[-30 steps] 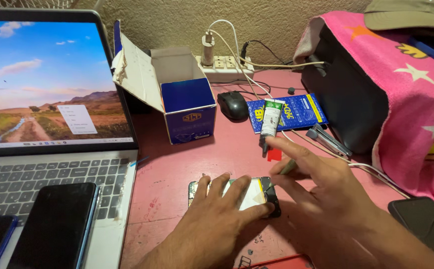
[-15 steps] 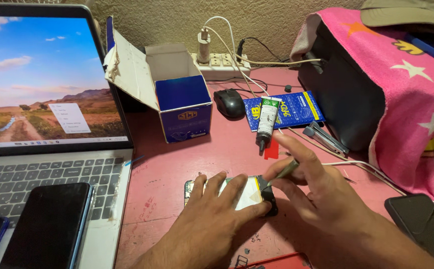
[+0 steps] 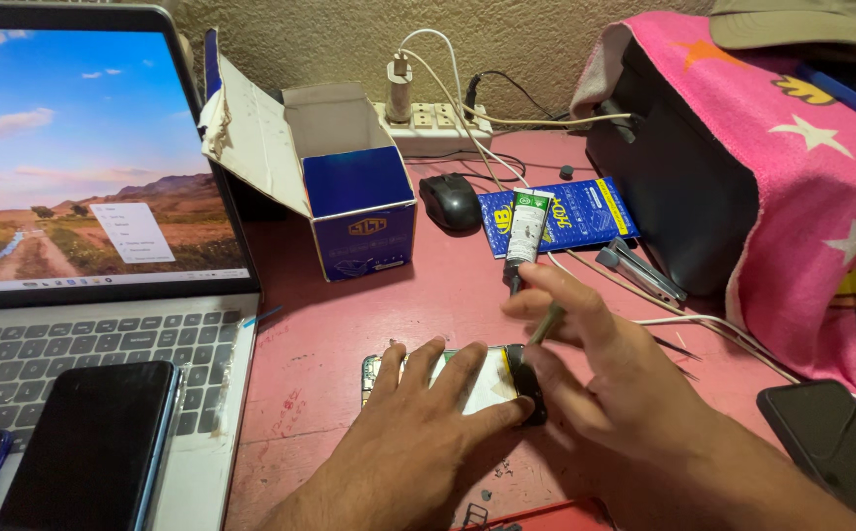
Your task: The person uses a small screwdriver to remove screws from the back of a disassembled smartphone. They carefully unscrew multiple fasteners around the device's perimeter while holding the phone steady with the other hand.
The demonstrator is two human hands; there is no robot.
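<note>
Left hand [image 3: 418, 433] is lying flat, fingers spread, pinning the opened phone [image 3: 467, 382] near the desk's [image 3: 349, 315] front edge; right hand [image 3: 605, 379] is pinching a thin tool [image 3: 546, 323] over it. Glue tube [image 3: 524, 228] is sitting further back, by the mouse [image 3: 451, 201].

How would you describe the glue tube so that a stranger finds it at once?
Start at the open blue box beside the laptop. Right of it sits a black mouse, then a flat blue packet. The tube lies across that packet's left edge: slim, green and white, black tip toward the right hand.
</note>
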